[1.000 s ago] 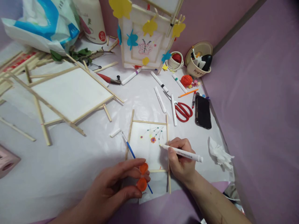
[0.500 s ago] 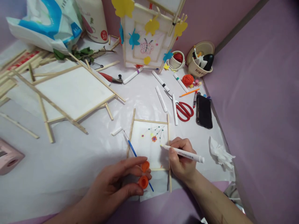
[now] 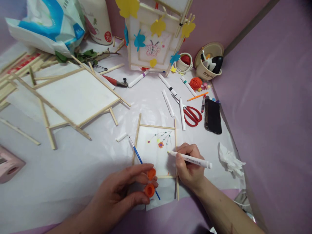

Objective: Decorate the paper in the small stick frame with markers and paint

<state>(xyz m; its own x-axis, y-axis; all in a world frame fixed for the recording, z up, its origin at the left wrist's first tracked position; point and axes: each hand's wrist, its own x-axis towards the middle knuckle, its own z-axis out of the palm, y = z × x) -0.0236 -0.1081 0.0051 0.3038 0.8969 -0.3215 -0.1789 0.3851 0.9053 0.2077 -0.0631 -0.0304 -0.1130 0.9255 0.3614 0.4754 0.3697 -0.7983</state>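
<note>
My right hand [image 3: 191,165] is closed around a white marker [image 3: 196,160], its yellow tip at the paper just under a drawn stem. That paper panel [image 3: 151,159] sits in a small frame of wooden sticks [image 3: 137,138] and bears drawn stems, dots and an orange flower [image 3: 161,145]. Between thumb and fingers, my left hand [image 3: 122,185] holds a small open orange paint pot [image 3: 149,190], its flipped lid [image 3: 151,174] beside the fingers. A blue paintbrush [image 3: 137,154] lies across the frame's left side, partly hidden by that hand. Near its bristles rests a white marker cap [image 3: 121,137].
Behind stands a stick-and-paper lantern [image 3: 152,39] with paper cutouts. Red-handled scissors [image 3: 192,116], markers, a phone [image 3: 213,117] and crumpled tissue [image 3: 230,159] lie to the right. A larger stick frame [image 3: 80,97] and a pink box-like object [image 3: 9,165] are on the left.
The marker's back end has tilted very slightly to the left in my right hand. My left hand and the paint pot stay in place.
</note>
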